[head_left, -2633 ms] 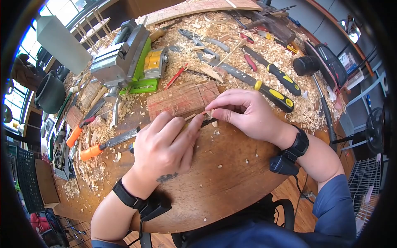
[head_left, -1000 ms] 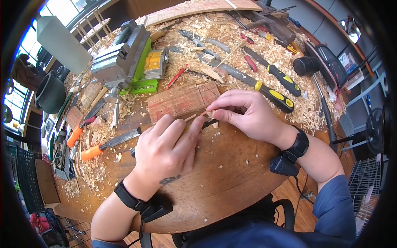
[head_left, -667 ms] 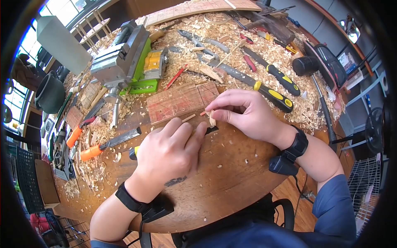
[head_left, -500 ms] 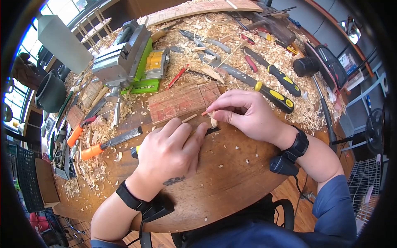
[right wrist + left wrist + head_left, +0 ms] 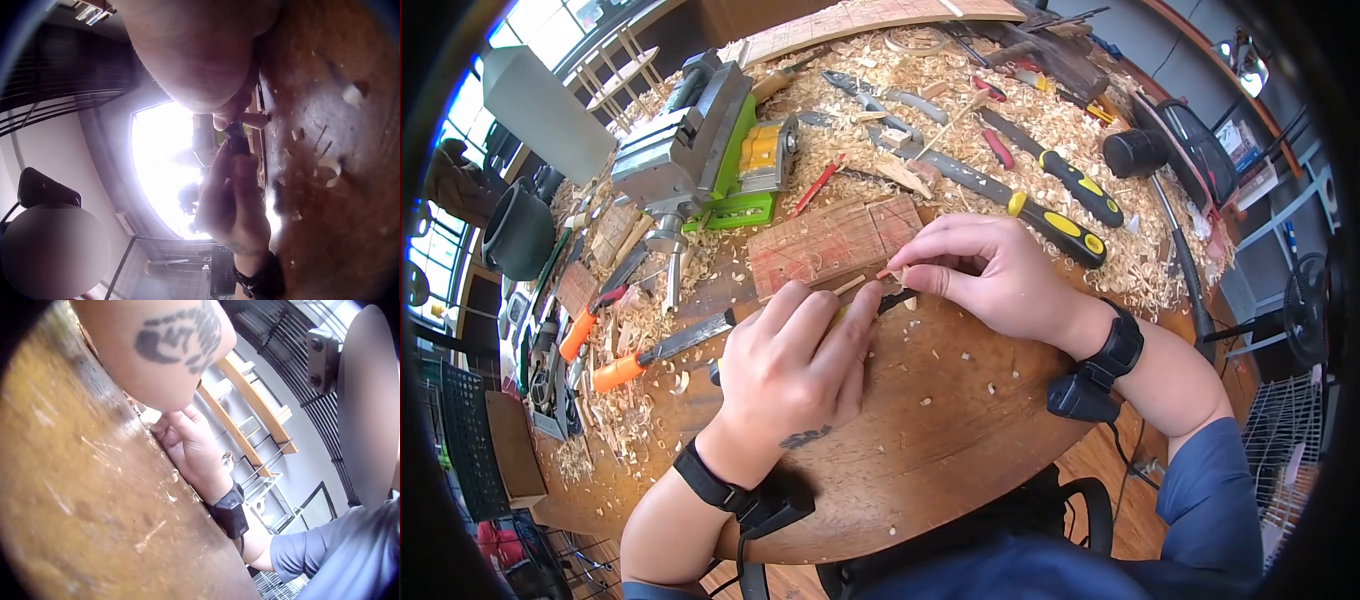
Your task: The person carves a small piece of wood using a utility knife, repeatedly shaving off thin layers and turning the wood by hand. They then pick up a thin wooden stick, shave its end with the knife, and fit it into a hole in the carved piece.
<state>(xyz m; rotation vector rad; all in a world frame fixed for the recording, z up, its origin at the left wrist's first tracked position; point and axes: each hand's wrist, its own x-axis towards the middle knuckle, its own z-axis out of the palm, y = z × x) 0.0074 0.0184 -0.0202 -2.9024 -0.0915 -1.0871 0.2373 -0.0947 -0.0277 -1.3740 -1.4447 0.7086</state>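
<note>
My left hand [image 5: 785, 355] curls round a knife, whose yellow and black handle is mostly hidden under the palm. The dark blade [image 5: 897, 298] sticks out toward my right hand [image 5: 990, 270]. Thumb and fingers of the right hand pinch a small wooden piece with a reddish end [image 5: 884, 273], right beside the left fingertips. A thin pale stick [image 5: 852, 285] shows between the left hand and a red-marked wooden board [image 5: 820, 250]. In the right wrist view, the left hand [image 5: 228, 200] grips the dark knife [image 5: 236, 139] close over the table.
Wood shavings cover the far table. A vise [image 5: 675, 150] with a green base stands back left. An orange-handled chisel [image 5: 625, 372] lies left of the left hand; yellow-black rasps [image 5: 1065, 230] lie beyond the right. A black mallet [image 5: 1135, 155] lies at right.
The left hand moved slightly away, then came back toward the body with the knife, and is now up beside the right fingertips again. The right hand keeps its pinch; the view shifted slightly.
</note>
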